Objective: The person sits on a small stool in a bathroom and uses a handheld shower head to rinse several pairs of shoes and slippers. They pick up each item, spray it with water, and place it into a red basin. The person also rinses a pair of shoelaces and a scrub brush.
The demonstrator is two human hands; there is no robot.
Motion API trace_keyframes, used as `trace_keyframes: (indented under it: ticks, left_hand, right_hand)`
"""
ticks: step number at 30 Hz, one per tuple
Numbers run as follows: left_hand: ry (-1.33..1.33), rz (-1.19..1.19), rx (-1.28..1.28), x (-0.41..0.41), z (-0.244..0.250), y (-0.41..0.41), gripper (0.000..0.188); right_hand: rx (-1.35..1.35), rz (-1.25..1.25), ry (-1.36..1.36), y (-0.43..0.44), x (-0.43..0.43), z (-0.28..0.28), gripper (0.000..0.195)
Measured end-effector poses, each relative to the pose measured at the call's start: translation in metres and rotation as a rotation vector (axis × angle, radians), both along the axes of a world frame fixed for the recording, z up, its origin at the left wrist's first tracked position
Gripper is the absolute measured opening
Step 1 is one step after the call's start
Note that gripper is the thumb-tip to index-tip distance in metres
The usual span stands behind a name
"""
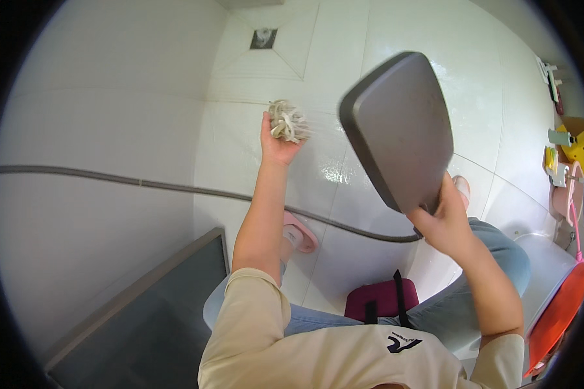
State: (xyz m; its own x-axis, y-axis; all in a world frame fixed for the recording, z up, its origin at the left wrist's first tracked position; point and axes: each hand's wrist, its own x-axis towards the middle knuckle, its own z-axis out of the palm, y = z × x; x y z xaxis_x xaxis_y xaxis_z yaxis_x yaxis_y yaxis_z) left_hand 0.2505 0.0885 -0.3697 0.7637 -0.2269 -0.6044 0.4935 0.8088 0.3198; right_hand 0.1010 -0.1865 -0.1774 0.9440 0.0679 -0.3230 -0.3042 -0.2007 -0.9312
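Observation:
A bundle of whitish-grey cord-like strands [287, 121] rests in my left hand [281, 146], whose palm faces up with the thumb along its side. Water spray seems to streak beside it. With my right hand [440, 216] I hold a large flat grey shower head [406, 116] by its neck, tilted, its smooth back towards the camera; its spray face is hidden. A grey flexible hose [214, 192] runs from the left wall, passes under my left forearm and reaches the handle near my right hand.
A floor drain [264, 39] lies in the wet tiled floor [336, 170]. Below me is a maroon pad with black straps [382, 299]. At right are a pink basket [562, 202], a yellow container [578, 141] and a red-orange basin [559, 316]. A dark framed panel [146, 316] stands lower left.

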Motion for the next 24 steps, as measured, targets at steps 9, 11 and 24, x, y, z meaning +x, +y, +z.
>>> trace_keyframes:
  ticks: [9, 11, 24]
  left_hand:
    - [-0.215, -0.184, 0.209, -0.067, 0.186, -0.043, 0.056]
    - [-0.201, -0.148, 0.196, -0.076, 0.196, -0.037, 0.049]
    - [-0.086, 0.030, 0.238, -0.101, 0.192, -0.054, 0.041]
  right_hand:
    - [0.092, 0.000, -0.132, -0.025, -0.024, 0.059, 0.035]
    - [0.084, 0.012, -0.145, -0.025, -0.028, 0.063, 0.035]
    - [0.084, 0.194, -0.149, -0.023, -0.027, 0.052, 0.032]
